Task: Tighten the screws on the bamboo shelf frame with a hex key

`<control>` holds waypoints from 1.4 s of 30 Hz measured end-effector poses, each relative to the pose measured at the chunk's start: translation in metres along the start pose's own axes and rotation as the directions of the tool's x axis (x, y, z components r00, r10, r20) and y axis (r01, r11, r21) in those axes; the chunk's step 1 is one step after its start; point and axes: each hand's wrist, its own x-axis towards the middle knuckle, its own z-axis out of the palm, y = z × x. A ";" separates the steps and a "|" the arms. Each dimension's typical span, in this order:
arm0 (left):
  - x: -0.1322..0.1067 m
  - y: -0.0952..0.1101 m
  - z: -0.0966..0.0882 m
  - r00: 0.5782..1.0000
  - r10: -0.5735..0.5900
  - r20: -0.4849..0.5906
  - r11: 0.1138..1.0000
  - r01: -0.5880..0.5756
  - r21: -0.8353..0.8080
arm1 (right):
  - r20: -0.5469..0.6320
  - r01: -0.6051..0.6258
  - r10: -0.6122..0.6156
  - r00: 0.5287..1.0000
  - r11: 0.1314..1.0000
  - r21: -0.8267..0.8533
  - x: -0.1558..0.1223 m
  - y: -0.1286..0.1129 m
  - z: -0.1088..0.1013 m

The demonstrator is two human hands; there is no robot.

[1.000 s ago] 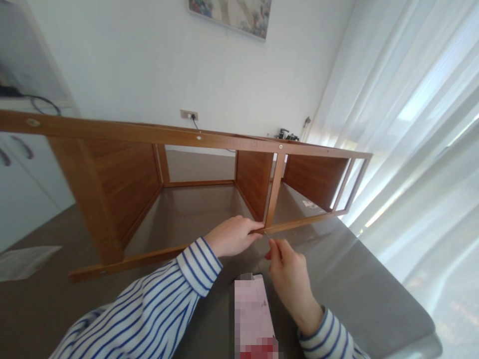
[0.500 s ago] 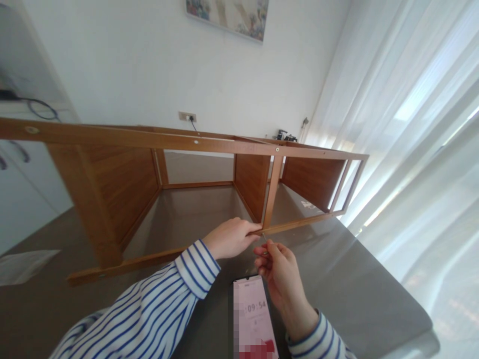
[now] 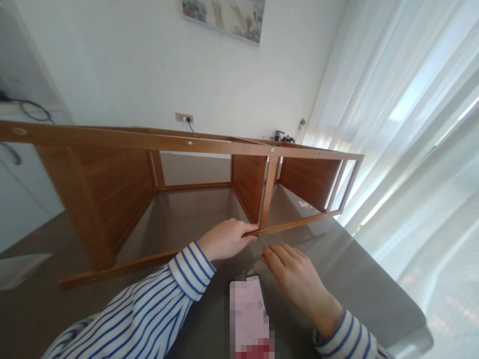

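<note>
A wooden shelf frame (image 3: 209, 144) lies on its side on the grey table, its slatted shelves standing upright. My left hand (image 3: 228, 239) grips the lower rail (image 3: 149, 260) where a crosspiece (image 3: 268, 194) meets it, thumb and fingers on either side of the wood. Close by on the right, my right hand (image 3: 295, 271) is closed on a thin metal hex key (image 3: 262, 240). The tip of the key meets the outer face of the rail at that joint. The fingers hide the rest of the key.
A phone (image 3: 249, 314), partly blurred, lies on the grey table (image 3: 359, 279) below my hands. Clear plastic (image 3: 22, 267) rests at the left. Small dark items (image 3: 282, 136) show behind the frame, and sheer curtains (image 3: 404, 149) hang at the right.
My right hand has turned from palm-up to back-up and shifted right, still pinching the hex key at the joint. My left hand keeps its hold on the rail. The view has shifted slightly.
</note>
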 end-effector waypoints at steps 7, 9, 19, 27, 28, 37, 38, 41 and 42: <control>-0.001 0.003 0.000 1.000 0.008 0.012 1.000 -0.007 -0.012 | -0.036 0.075 -0.078 0.996 0.994 -0.084 0.005 -0.001 0.011; -0.001 0.004 -0.001 1.000 0.012 0.015 1.000 -0.012 -0.014 | -0.094 0.018 -0.015 0.996 1.000 0.023 0.004 -0.002 0.018; -0.001 0.002 0.000 1.000 0.020 0.018 0.999 -0.021 0.030 | -0.008 -0.471 0.620 0.785 0.605 0.642 0.003 -0.019 0.035; 0.000 0.002 0.000 0.999 0.041 0.011 0.998 -0.041 0.046 | 0.167 -0.491 0.780 0.603 0.198 0.849 0.006 -0.024 0.039; 0.000 0.001 0.000 0.999 0.039 0.012 0.998 -0.040 0.049 | 0.176 -0.479 0.787 0.592 0.168 0.861 0.007 -0.024 0.039; 0.000 0.001 0.002 1.000 0.016 0.001 1.000 -0.016 -0.001 | 0.227 -0.382 0.805 0.548 0.000 0.924 0.008 -0.027 0.044; 0.000 0.001 0.002 1.000 0.014 0.002 1.000 -0.014 -0.004 | 0.231 -0.381 0.802 0.550 -0.005 0.924 0.007 -0.027 0.044; 0.000 0.002 0.001 1.000 0.011 0.001 1.000 -0.011 -0.001 | 0.237 -0.380 0.791 0.564 -0.006 0.925 0.006 -0.026 0.046; 0.000 0.003 0.001 1.000 0.009 0.000 1.000 -0.009 0.003 | 0.235 -0.383 0.785 0.573 0.003 0.924 0.006 -0.025 0.046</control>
